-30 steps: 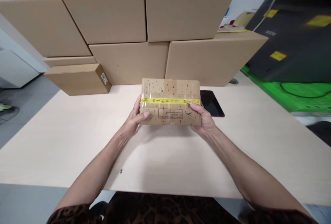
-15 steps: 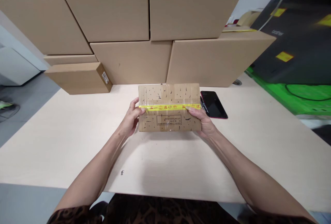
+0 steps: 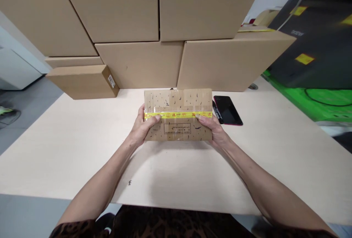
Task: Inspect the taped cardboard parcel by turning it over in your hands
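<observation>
Between my two hands is a small brown cardboard box [image 3: 178, 100], speckled with dark marks, with a strip of yellow printed tape across its face. My left hand [image 3: 141, 128] grips its left end, the thumb lying on the face at the tape and the fingers behind. On the right end my right hand [image 3: 216, 130] holds it the same way, thumb by the tape. The box's face is turned toward me, and a shadow falls on the table just below. Its underside and back are hidden. A black tablet-like device with a red edge [image 3: 229, 110] lies beyond my right hand.
Large cardboard boxes [image 3: 140, 66] are stacked along the back of the pale table [image 3: 68, 157]. A flatter carton [image 3: 82, 84] with a label stands at the back left. A dark object, perhaps a marker [image 3: 218, 115], lies beside the device. Dark equipment [image 3: 316, 44] stands at right.
The box has shifted slightly left in my hands. My left thumb has slid further right onto its face; the right grip looks much the same.
</observation>
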{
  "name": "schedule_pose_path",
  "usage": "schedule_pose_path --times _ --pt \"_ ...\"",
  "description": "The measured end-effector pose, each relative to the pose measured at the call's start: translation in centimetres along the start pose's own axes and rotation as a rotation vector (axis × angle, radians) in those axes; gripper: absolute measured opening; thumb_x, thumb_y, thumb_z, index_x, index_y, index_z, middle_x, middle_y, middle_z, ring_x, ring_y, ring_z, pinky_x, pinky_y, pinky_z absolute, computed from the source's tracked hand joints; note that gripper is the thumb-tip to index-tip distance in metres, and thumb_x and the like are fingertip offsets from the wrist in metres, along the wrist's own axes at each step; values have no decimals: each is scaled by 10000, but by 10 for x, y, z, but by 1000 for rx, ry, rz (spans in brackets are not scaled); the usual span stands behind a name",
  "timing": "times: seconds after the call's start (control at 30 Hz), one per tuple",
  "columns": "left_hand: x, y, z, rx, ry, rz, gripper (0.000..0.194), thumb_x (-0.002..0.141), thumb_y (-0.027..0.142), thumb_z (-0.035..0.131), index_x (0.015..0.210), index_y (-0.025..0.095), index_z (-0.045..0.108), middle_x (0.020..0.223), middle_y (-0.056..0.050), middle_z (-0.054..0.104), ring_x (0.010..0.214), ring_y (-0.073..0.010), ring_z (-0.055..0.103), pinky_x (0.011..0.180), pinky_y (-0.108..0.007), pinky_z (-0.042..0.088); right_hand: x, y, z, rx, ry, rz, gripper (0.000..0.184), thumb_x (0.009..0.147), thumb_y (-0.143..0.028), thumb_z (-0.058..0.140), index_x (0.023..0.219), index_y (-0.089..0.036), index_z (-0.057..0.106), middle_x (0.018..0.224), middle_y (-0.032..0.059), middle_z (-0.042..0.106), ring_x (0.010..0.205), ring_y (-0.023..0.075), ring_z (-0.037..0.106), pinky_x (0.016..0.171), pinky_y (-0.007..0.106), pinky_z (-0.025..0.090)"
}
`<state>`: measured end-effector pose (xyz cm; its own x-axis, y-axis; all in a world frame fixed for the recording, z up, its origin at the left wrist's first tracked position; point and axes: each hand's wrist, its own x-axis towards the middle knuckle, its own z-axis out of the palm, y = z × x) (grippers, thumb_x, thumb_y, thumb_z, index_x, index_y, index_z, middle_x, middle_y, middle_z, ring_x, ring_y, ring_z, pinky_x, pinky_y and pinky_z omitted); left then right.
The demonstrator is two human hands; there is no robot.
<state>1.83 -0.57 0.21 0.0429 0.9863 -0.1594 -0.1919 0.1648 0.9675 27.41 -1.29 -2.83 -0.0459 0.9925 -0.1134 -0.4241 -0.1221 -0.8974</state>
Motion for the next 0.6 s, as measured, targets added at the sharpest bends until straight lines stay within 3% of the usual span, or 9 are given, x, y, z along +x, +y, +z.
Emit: schedule_pose_path --times 0.27,0.4,0.6 --pt "-4 4 1 4 32 -22 1055 581 516 1003 1450 218 484 1340 -159 754 1223 -395 733 988 -510 626 -1 2 1 -10 -30 -5 777 669 -471 966 1359 -320 642 1245 67 822 1172 367 777 1020 573 639" --pt "-3 6 0 3 -15 0 1040 587 507 1018 1457 197 538 1345 -178 758 1254 -417 722 1059 -571 595 -5 2 2 -100 -59 -109 756 704 -463 966 1372 -342 633 1294 56 794 1233 342 743 1114 565 591" --pt "3 -3 -3 0 -29 100 1082 611 619 1008 1488 192 541 1398 -203 732 1324 -429 688 1123 -582 567 -9 -1 4 -161 -90 -223 897 718 -424 969 1504 -387 539 1409 47 743 1314 335 700 1139 546 574"
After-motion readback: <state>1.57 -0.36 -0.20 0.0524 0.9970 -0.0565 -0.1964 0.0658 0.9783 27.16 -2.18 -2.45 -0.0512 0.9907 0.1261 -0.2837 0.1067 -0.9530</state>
